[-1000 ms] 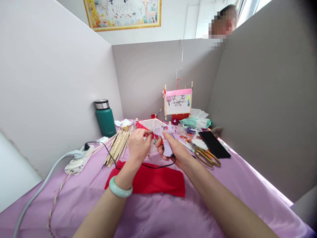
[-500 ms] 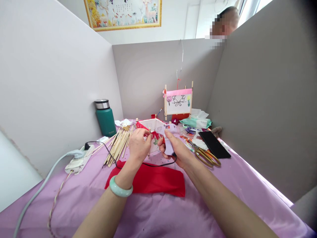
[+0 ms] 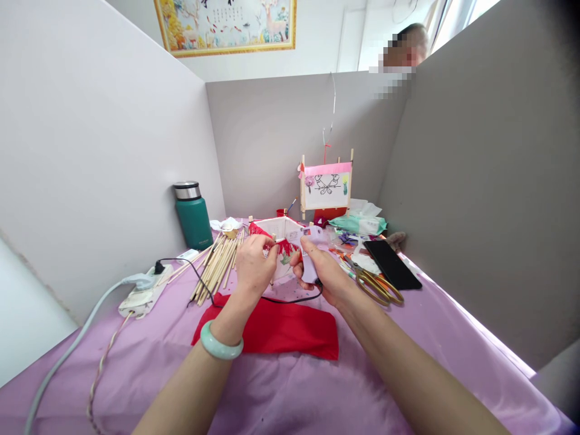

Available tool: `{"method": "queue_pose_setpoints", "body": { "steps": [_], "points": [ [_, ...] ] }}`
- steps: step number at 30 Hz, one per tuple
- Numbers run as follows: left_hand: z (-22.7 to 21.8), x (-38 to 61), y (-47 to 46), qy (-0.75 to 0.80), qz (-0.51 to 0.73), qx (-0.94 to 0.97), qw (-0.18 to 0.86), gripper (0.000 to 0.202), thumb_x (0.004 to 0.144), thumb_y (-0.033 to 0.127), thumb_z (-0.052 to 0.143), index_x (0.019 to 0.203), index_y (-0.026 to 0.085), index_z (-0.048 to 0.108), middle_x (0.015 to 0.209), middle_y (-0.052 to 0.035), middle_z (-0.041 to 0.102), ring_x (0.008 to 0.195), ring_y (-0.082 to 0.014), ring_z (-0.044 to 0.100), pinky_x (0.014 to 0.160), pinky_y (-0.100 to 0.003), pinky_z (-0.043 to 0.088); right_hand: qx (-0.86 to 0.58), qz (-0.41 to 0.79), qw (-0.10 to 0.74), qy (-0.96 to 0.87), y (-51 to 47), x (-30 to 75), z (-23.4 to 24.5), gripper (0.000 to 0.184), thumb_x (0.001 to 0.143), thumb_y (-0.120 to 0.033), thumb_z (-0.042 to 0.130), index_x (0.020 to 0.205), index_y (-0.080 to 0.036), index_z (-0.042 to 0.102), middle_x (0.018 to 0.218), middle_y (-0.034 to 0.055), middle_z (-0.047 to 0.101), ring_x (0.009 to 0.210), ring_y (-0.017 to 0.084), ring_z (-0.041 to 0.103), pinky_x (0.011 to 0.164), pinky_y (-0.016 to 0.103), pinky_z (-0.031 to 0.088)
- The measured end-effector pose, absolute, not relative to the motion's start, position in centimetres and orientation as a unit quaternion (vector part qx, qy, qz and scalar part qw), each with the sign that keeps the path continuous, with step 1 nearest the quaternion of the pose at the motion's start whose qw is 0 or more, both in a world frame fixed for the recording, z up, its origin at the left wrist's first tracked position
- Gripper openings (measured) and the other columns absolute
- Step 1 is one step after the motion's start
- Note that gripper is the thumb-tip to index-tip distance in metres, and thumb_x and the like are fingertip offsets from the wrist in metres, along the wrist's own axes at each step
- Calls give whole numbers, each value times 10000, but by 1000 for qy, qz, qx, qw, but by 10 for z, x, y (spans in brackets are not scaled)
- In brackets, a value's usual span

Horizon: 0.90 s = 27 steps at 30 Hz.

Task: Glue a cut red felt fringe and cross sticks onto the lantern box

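My left hand (image 3: 252, 266), a green bangle on its wrist, is closed on the near corner of a small paper lantern frame (image 3: 280, 232) with red fringe. My right hand (image 3: 325, 273) is wrapped round a pale purple glue gun (image 3: 309, 257) whose black cord (image 3: 285, 301) trails toward the power strip (image 3: 144, 292). The gun's tip points at the lantern's near side. Both hands meet above a red cloth (image 3: 281, 329) lying on the pink table cover (image 3: 294, 393).
A bundle of wooden sticks (image 3: 217, 263) lies left of the lantern, a green flask (image 3: 193, 214) behind it. Gold scissors (image 3: 376, 284) and a black phone (image 3: 392, 264) lie right. A finished lantern (image 3: 325, 187) and tissue pack (image 3: 357, 223) stand at the back. Grey partitions enclose the table; another person is behind them.
My right hand and the glue gun have shifted slightly up and toward the lantern. My left hand keeps its hold on the frame.
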<state>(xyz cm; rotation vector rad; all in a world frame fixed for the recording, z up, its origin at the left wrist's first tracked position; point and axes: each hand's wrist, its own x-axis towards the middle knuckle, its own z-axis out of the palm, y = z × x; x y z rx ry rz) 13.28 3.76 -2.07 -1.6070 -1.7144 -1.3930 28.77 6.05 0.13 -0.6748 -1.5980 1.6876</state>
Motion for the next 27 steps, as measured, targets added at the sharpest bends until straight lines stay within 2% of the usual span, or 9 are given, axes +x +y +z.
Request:
{"method": "queue_pose_setpoints", "body": {
  "steps": [3, 6, 9, 12, 14, 18, 22, 24, 27],
  "points": [
    [-20, 133, 38, -616, -497, -576, 204, 83, 780, 180, 619, 708, 179, 577, 787, -30, 649, 781, -182, 589, 737, -306, 411, -243, 658, 352, -619, 62, 289, 0, 515, 843, -633, 412, 728, -151, 552, 527, -25, 507, 360, 76, 453, 354, 191, 263],
    [-19, 133, 37, -619, -497, -573, 201, 73, 775, 170, 616, 713, 179, 578, 790, -27, 645, 780, -181, 586, 738, -306, 415, -258, 579, 367, -680, 62, 300, -4, 531, 846, -658, 373, 769, -164, 550, 563, -24, 520, 396, 87, 477, 415, 211, 341],
    [-18, 133, 36, -622, -495, -572, 200, 65, 775, 167, 614, 720, 178, 580, 795, -29, 640, 783, -182, 583, 747, -309, 419, -373, 343, 340, -792, 60, 319, -11, 544, 851, -662, 356, 757, -166, 560, 590, 18, 574, 511, 142, 558, 533, 253, 402],
    [-17, 133, 37, -625, -491, -573, 201, 68, 774, 169, 614, 719, 180, 577, 799, -32, 639, 786, -187, 582, 756, -317, 418, -466, 63, 219, -855, 55, 335, -24, 485, 856, -601, 407, 812, -155, 592, 741, 108, 672, 721, 249, 648, 619, 294, 407],
    [-17, 134, 37, -628, -490, -571, 200, 72, 776, 171, 612, 717, 182, 573, 798, -32, 641, 783, -189, 583, 754, -320, 416, -492, -24, 139, -859, 52, 339, -35, 441, 876, -532, 411, 886, -139, 610, 826, 146, 695, 790, 290, 666, 647, 315, 416],
    [-17, 136, 38, -633, -491, -566, 196, 73, 776, 173, 607, 718, 182, 564, 795, -31, 644, 782, -192, 589, 745, -324, 412, -501, -57, 74, -860, 47, 339, -52, 430, 870, -491, 460, 996, -110, 614, 890, 168, 701, 842, 307, 674, 663, 326, 426],
    [-17, 136, 40, -634, -494, -563, 193, 66, 772, 171, 605, 727, 183, 558, 788, -28, 646, 777, -192, 596, 747, -325, 419, -472, -16, 59, -880, 51, 342, -44, 517, 791, -607, 530, 987, -140, 631, 902, 142, 706, 841, 301, 667, 635, 306, 399],
    [-17, 136, 41, -632, -501, -559, 189, 56, 769, 169, 605, 745, 184, 557, 794, -26, 651, 779, -191, 603, 752, -324, 427, -445, 20, 99, -890, 59, 342, -32, 486, 788, -623, 524, 939, -179, 651, 855, 95, 708, 794, 257, 658, 610, 281, 368],
    [-18, 137, 42, -629, -517, -551, 182, 56, 764, 171, 604, 782, 183, 553, 805, -24, 656, 769, -186, 615, 744, -320, 441, -393, 72, 243, -884, 76, 329, -12, 334, 869, -495, 483, 886, -217, 667, 826, 31, 690, 754, 166, 617, 622, 251, 346]
  ]
}}
